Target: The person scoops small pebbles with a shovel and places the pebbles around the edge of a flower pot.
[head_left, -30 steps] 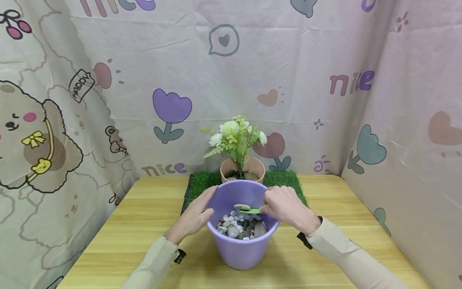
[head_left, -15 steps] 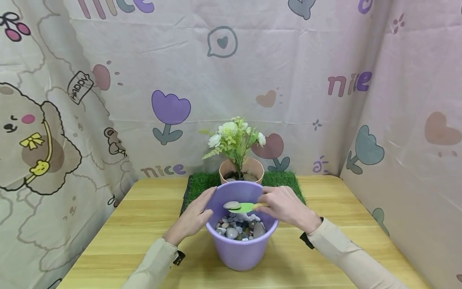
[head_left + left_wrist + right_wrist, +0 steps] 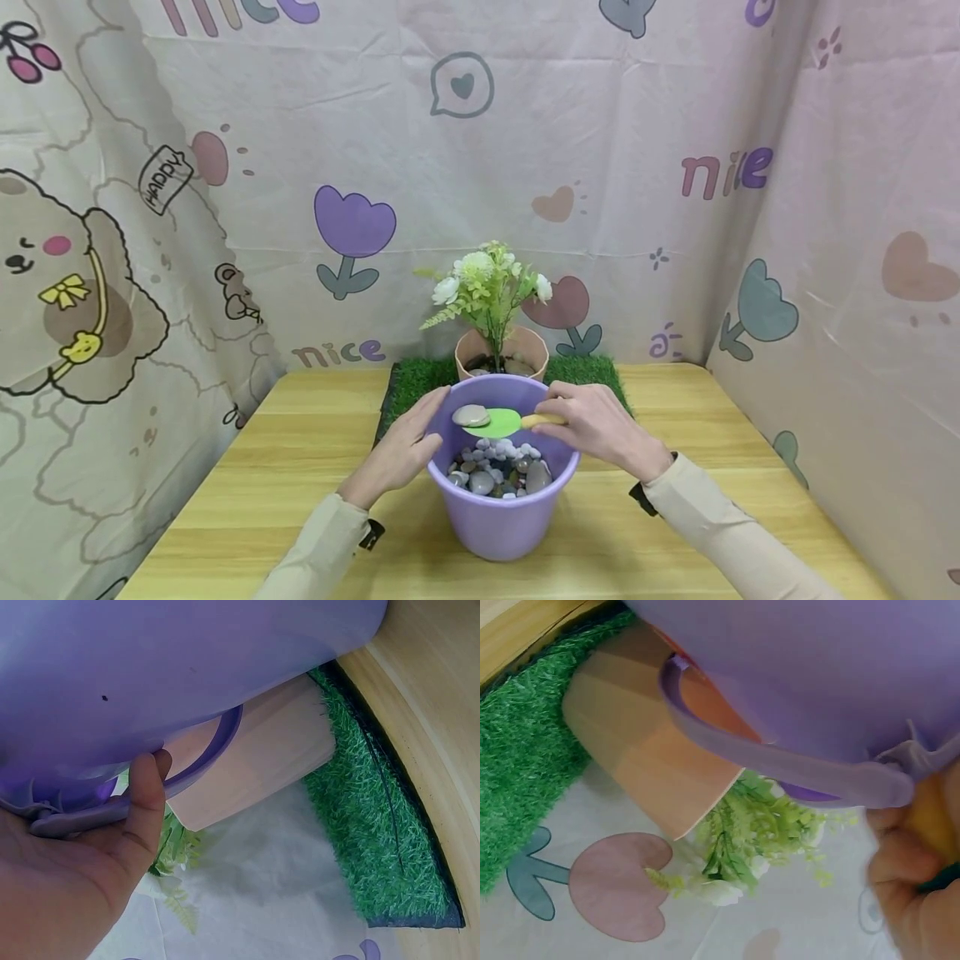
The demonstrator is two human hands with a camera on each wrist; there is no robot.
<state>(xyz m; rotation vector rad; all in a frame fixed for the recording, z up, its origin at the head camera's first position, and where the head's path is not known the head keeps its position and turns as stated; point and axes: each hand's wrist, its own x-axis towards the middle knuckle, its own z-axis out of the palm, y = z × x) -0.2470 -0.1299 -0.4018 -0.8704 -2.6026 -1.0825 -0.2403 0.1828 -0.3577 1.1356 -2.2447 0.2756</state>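
A purple bucket (image 3: 501, 529) stands on the wooden table, with many white, grey and brown pebbles (image 3: 495, 467) at its bottom. My left hand (image 3: 401, 450) holds the bucket's left rim. In the left wrist view its fingers curl about the purple bail handle (image 3: 214, 746) and the bucket's side. At the right rim, my right hand (image 3: 596, 423) grips the yellow handle of a small trowel with a green blade (image 3: 501, 423). On the blade's tip, above the pebbles, lies a flat grey stone (image 3: 471, 415). The right wrist view shows only part of that hand.
Behind the bucket, a peach flowerpot (image 3: 536, 343) with white flowers (image 3: 476, 271) and stones stands on an artificial grass mat (image 3: 420, 387). A printed cloth (image 3: 637, 117) hangs behind and at both sides of the table (image 3: 315, 433).
The trowel has risen from near the pebbles and moved left inside the bucket, carrying the flat stone. Its yellow handle now shows more. My left hand has stayed at the rim.
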